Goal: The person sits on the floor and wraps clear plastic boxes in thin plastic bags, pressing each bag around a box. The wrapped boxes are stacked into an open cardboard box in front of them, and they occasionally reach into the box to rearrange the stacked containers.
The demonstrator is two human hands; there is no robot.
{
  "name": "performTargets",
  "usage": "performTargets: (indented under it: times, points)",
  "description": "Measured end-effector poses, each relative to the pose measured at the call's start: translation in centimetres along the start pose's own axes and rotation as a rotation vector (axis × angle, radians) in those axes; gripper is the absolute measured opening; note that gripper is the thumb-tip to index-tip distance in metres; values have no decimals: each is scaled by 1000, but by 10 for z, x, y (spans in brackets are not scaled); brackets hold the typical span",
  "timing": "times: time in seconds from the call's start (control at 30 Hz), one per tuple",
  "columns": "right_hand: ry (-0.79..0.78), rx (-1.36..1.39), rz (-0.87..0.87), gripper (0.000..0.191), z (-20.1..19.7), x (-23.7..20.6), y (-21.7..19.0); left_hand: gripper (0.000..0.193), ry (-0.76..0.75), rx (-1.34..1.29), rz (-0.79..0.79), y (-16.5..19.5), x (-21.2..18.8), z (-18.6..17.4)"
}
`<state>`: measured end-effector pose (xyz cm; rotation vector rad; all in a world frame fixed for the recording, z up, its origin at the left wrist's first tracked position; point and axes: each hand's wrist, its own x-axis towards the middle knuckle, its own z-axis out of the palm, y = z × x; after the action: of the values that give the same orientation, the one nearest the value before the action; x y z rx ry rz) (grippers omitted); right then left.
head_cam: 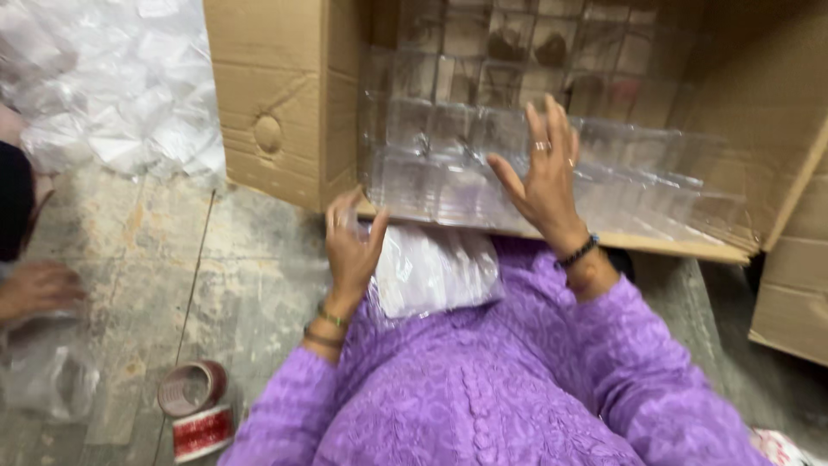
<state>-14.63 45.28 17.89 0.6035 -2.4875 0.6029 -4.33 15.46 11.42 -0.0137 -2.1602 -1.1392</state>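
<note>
inside the big cardboard carton (285, 95) lying on its side in front of me, rows of clear plastic boxes (448, 129) were already stacked against the back and across the bottom, so by my reckoning a good part of the packing was done. my right hand (543, 177) was spread flat, fingers fanned, pressing on the front row of those clear boxes as if to steady or square them; it pinched nothing. my left hand (352, 246) was at the carton's lower lip, fingers half curled around the top edge of a bundle of clear boxes in a plastic sleeve (435, 272) that rested on my lap, against my purple sleeve (285, 414). whether the thumb truly gripped the bundle or only rested on it i could not tell, since the picture was blurred there.

the right side of the carton, nearer the flap (776, 112), looked less filled, so i judged there was room left and more to go in, with the bundle on my lap not yet placed.

off to my left, on the worn concrete floor (172, 267), two rolls of red-and-white tape (197, 406) stood near my knee, unused for now. a heap of crumpled clear plastic bags (112, 86) lay beyond, and another person's hand (39, 289) rested on the floor by a loose bag (52, 380), well apart from mine.
</note>
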Motion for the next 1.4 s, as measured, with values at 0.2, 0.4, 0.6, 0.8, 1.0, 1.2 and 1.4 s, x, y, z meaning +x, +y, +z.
performTargets:
  times: [0.2,0.4,0.6,0.8,1.0,1.2,1.4]
  points:
    - [-356,55,-349,68,119,179,-8,25,-39,-115,-194,-2,-35,-34]
    - [-582,-115,-205,101,229,266,-43,27,88,-161,-334,-27,-37,-46]
    - [-649,-211,35,123,250,256,-49,29,73,-203,-556,-52,-26,-57]
    - [-515,-25,90,119,267,265,-41,29,80,-300,-488,-61,-12,-56]
    - [-413,-108,137,92,283,254,-53,26,89,-353,-448,-54,-11,-38]
    - [-250,104,80,66,228,271,-66,27,43,-395,-483,-43,-22,-41]
    - [-283,1167,174,41,50,143,-84,79,-159,-910,-387,-24,10,-43]
